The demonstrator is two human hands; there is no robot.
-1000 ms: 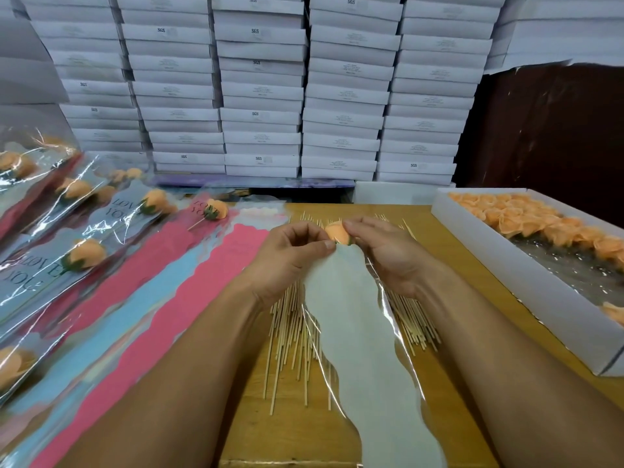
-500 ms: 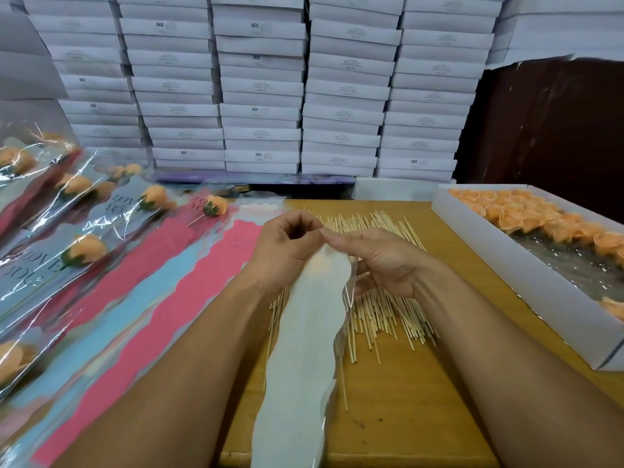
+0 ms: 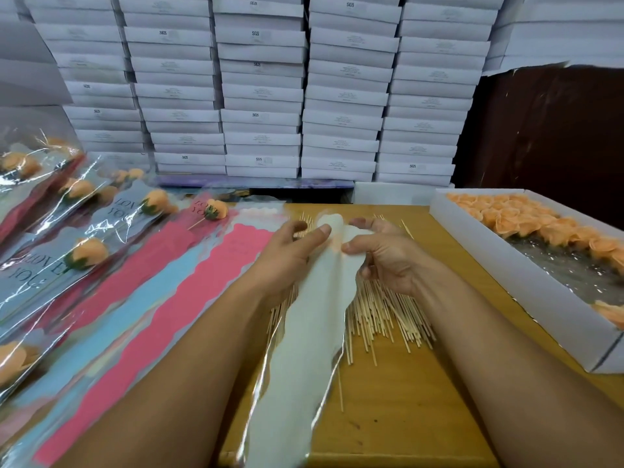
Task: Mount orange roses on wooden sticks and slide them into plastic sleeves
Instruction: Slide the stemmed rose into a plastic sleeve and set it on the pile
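Observation:
Both hands hold a long white plastic sleeve [image 3: 304, 349] over a heap of wooden sticks [image 3: 381, 315]. My left hand [image 3: 290, 251] pinches the sleeve's top left edge between thumb and fingers. My right hand [image 3: 381, 251] pinches the right edge near the top. An orange rose [image 3: 336, 244] shows faintly through the sleeve between my thumbs. Its stick is hidden inside the sleeve.
A white box [image 3: 506, 282] of loose orange roses [image 3: 526, 224] stands at the right. Pink and blue empty sleeves [image 3: 162, 298] lie left of my arms, with finished sleeved roses [image 3: 84, 255] beyond. Stacked white boxes [image 3: 260, 96] wall the back of the wooden table [image 3: 405, 417].
The rose, bare at the sleeve's mouth a second ago, has gone down inside the sleeve. My hands have parted slightly, and the sleeve's lower end swung left.

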